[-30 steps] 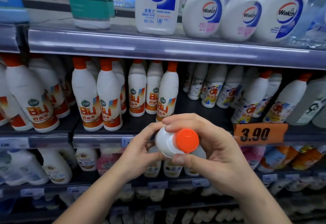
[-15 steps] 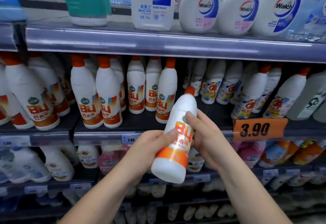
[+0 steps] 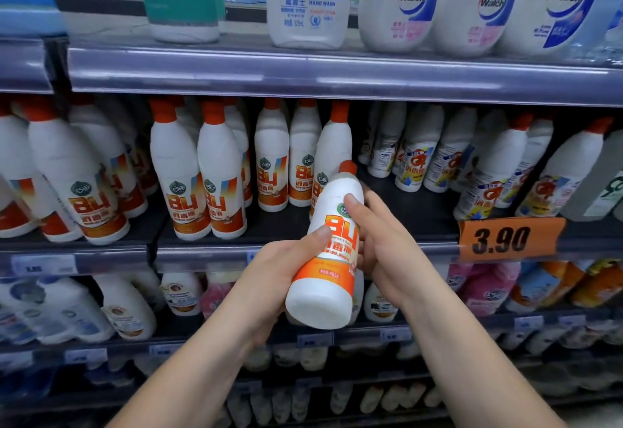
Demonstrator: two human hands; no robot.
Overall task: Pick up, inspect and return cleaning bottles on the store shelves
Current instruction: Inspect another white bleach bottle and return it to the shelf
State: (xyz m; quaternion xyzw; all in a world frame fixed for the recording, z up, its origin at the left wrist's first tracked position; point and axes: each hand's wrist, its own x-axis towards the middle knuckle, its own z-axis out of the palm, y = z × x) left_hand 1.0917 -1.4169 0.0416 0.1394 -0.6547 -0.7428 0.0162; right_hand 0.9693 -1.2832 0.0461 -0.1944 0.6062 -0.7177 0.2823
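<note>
Now, the lines as they stand.

Bottle [image 3: 328, 252]: held in the air in front of the middle shelf [image 3: 202, 252], off the shelf, tilted with its orange cap [image 3: 348, 167] leaning away and up and its flat white base toward the camera.

Left hand [image 3: 273, 276]: wrapped round the lower body from the left, thumb pressed on the label edge, fingers behind; it looks to carry the weight.

Right hand [image 3: 381, 245]: closed on the upper body from the right, one fingertip laid over the small green logo; likely steadying and turning it.

Why so held: the label faces the person, which suits reading it; two hands let the bottle be rolled without slipping.

Gap [image 3: 377, 205]: bare dark shelf just right of the row [image 3: 269, 158] of like bottles, a probable return spot.

Material: smooth, matte white plastic, round body tapering to a narrow neck; glossy orange-and-white label.

Price tag [image 3: 509, 238]: orange card on the shelf edge, printed 3.90.

Handling: probably light enough, smooth sides favour a full wrap.
</note>
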